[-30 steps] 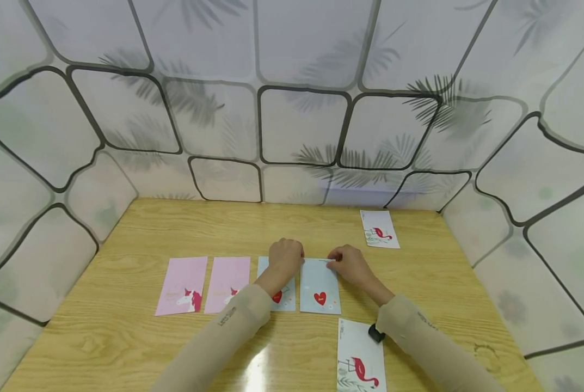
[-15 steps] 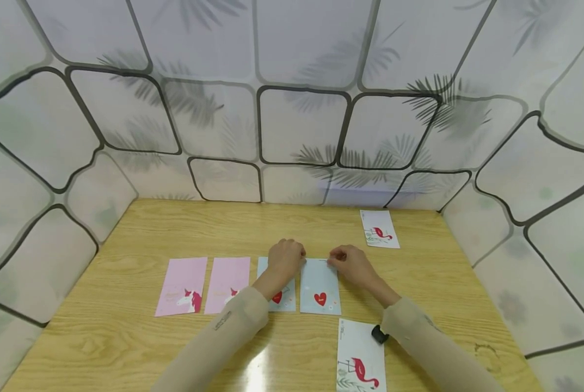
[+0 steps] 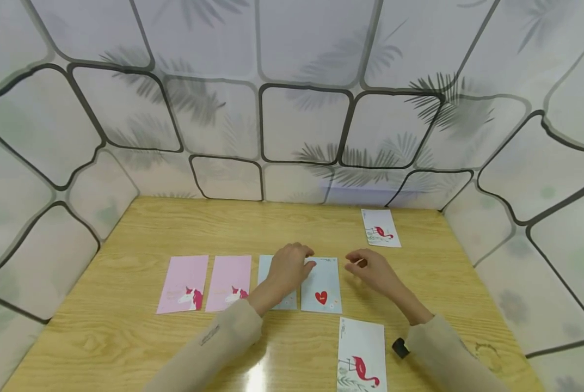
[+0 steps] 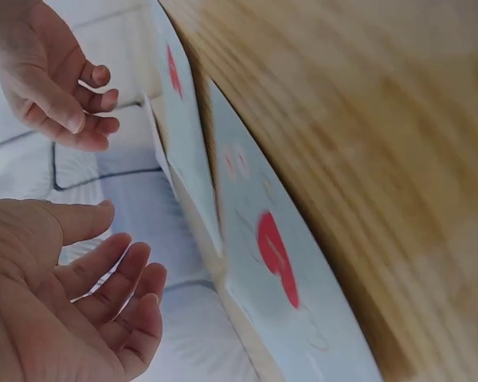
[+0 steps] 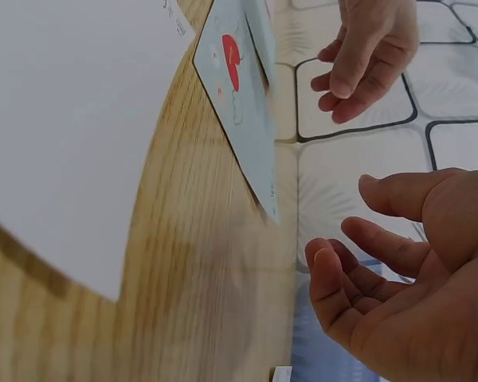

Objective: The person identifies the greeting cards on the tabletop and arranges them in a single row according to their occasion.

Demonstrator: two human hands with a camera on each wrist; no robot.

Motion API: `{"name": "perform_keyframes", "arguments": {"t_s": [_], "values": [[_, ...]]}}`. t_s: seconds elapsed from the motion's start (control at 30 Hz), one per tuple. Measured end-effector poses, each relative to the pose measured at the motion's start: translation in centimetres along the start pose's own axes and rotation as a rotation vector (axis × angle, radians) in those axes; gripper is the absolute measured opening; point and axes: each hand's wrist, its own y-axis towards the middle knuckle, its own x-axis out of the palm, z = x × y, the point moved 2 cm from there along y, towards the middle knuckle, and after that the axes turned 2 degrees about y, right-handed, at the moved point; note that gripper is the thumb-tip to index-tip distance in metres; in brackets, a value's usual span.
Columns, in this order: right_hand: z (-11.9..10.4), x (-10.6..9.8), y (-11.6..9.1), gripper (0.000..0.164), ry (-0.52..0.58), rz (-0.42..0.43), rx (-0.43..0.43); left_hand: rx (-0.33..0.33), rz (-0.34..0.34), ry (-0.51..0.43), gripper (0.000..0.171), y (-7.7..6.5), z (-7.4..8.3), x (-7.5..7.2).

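Observation:
In the head view my left hand (image 3: 287, 268) hovers over the upper part of two light blue cards with red hearts; its fingers are loosely bent and hold nothing. It hides much of the left blue card (image 3: 288, 302). The right blue card (image 3: 319, 284) lies flat beside it, its heart in full view. To the right of that card, apart from it, my right hand (image 3: 374, 268) is raised with relaxed fingers. The right wrist view shows nothing between this hand's thumb and fingers (image 5: 398, 247). Below it a white flamingo card (image 3: 362, 343) lies near the front.
Two pink unicorn cards (image 3: 182, 277) stand in the same row at the left. A second flamingo card (image 3: 381, 228) lies at the back right. The wooden table (image 3: 243, 223) meets a patterned curtain (image 3: 301, 125) on its far side. A black object (image 3: 400, 347) sits at the right cuff.
My right hand has let go of the right blue card's top edge and drawn away to the right. The left hand's fingers have loosened and come off that card's top corner.

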Motion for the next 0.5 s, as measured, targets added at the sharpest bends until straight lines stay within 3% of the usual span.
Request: {"name": "perform_keyframes", "arguments": {"t_s": [0.2, 0.5], "values": [[-0.4, -0.7, -2.0, 0.032, 0.001, -0.013, -0.017, 0.049, 0.002, -0.071, 0.027, -1.3, 1.5, -0.3], [-1.1, -1.4, -5.1, 0.038, -0.062, -0.035, 0.033, 0.094, -0.073, -0.082, 0.031, -3.2, 3.7, 0.3]]}}
